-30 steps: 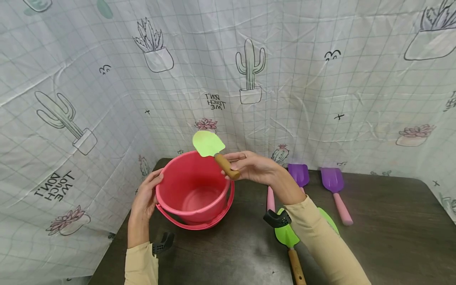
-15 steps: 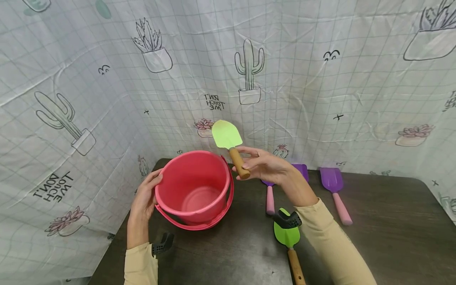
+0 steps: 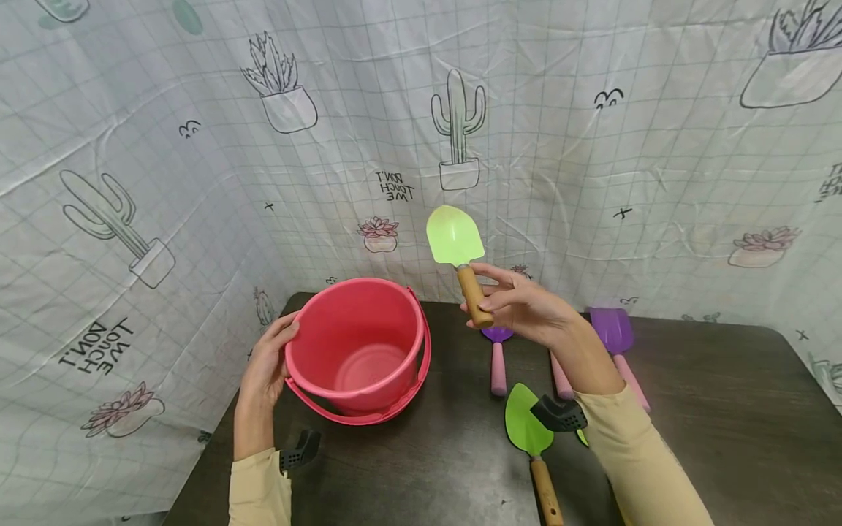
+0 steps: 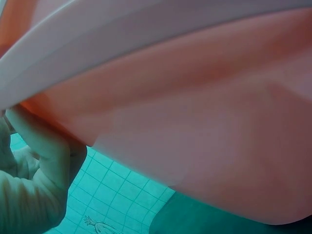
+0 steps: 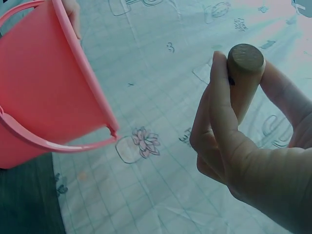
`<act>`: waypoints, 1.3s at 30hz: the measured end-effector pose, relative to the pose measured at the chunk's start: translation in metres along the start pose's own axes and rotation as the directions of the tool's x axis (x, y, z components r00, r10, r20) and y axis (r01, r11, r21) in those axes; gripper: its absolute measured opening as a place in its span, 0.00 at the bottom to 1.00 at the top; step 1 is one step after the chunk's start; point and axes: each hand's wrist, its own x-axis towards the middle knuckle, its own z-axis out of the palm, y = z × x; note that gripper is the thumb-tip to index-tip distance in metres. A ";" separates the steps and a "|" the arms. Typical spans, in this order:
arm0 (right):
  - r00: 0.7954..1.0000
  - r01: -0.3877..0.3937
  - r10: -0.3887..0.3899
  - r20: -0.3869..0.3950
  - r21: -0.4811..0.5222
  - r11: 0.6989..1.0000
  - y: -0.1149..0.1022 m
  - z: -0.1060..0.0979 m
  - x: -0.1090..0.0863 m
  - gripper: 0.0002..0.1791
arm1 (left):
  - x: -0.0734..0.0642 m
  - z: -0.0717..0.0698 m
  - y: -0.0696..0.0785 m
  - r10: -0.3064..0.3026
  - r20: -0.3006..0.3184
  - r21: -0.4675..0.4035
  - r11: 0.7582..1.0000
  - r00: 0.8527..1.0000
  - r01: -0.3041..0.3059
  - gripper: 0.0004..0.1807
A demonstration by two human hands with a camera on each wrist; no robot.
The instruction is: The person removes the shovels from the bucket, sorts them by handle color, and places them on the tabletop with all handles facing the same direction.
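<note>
In the head view my left hand (image 3: 264, 363) grips the left rim of a red bucket (image 3: 322, 351), which tilts so its inside faces me. The bucket's handle hangs down along its front. My right hand (image 3: 522, 301) pinches the wooden handle of a small trowel (image 3: 455, 235) with a light green blade, held up to the right of the bucket, blade upward. Seen from the right wrist, thumb and fingers clasp the round wooden handle (image 5: 245, 68); the blade is hidden there. From the left wrist, the bucket wall (image 4: 204, 141) fills most of the view beside my fingers.
A green trowel (image 3: 529, 427) with a wooden handle lies on the dark table (image 3: 421, 467). Behind my right arm lie purple shovels with pink handles, one of them a purple shovel (image 3: 612, 330) at right. A patterned cloth (image 3: 559, 168) hangs behind and at left.
My right hand has moved right with the trowel, from over the bucket to beside it, and the blade now points more upright. My left hand stays at the bucket rim.
</note>
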 end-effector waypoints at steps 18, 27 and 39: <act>0.995 0.091 -0.087 0.038 -0.109 0.990 -0.016 -0.022 -0.055 0.28 | -0.001 0.001 0.001 0.004 -0.002 0.003 1.000 1.000 -0.004 0.21; 0.985 0.143 -0.127 0.120 -0.137 0.980 -0.012 -0.041 -0.074 0.30 | -0.002 0.002 0.001 0.008 -0.009 0.014 1.000 1.000 -0.008 0.22; 0.973 0.167 -0.142 0.181 -0.129 0.977 -0.006 -0.059 -0.093 0.32 | -0.002 0.003 0.001 0.000 -0.009 0.002 1.000 1.000 0.000 0.22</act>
